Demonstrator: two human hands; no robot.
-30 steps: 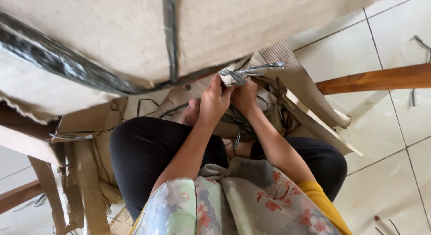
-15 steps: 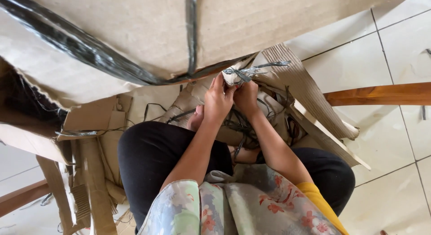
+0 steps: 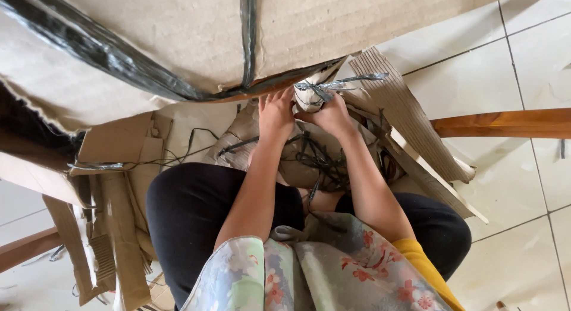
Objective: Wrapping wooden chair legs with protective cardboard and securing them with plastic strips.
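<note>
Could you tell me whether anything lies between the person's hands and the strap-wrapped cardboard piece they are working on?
Nothing visible does: the left hand and right hand both already grip the cardboard piece, just under the big strapped cardboard panel.

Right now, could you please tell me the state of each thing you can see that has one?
Left hand: closed on the bundle's left side.
Right hand: gripping the bundle from the right.
Cardboard bundle: rolled up, tied with dark strapping.
Large cardboard sheet: torn along its edge, crossed by black straps.
Cardboard scraps: ripped, lying loose on the tiled floor.
</note>
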